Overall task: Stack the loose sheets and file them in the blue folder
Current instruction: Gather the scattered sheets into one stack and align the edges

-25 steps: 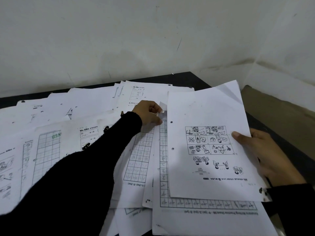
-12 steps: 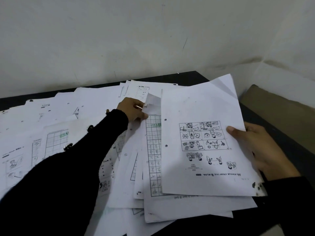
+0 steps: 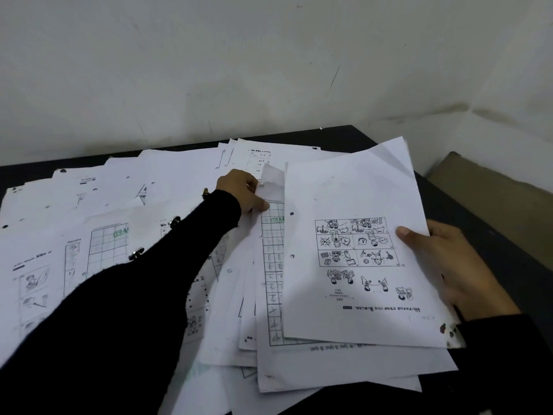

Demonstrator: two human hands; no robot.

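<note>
Loose white worksheets (image 3: 113, 205) lie spread over a dark table (image 3: 344, 136). My right hand (image 3: 449, 265) grips the right edge of a gathered bundle, thumb on its top sheet (image 3: 353, 187), which shows cartoon panels. My left hand (image 3: 242, 193), in a black sleeve, pinches the upper edge of a grid-printed sheet (image 3: 270, 244) just left of the bundle; that sheet's top corner curls up. More sheets fan out below the bundle (image 3: 329, 372). No blue folder is in view.
A pale wall stands right behind the table. At the right, past the table's edge, lies a flat brown cardboard piece (image 3: 493, 199). Bare dark table shows along the back edge and at the right front.
My left hand has drawn the grid sheet leftward and a little up, its top corner lifting. The bundle in my right hand has shifted slightly left and up with the view.
</note>
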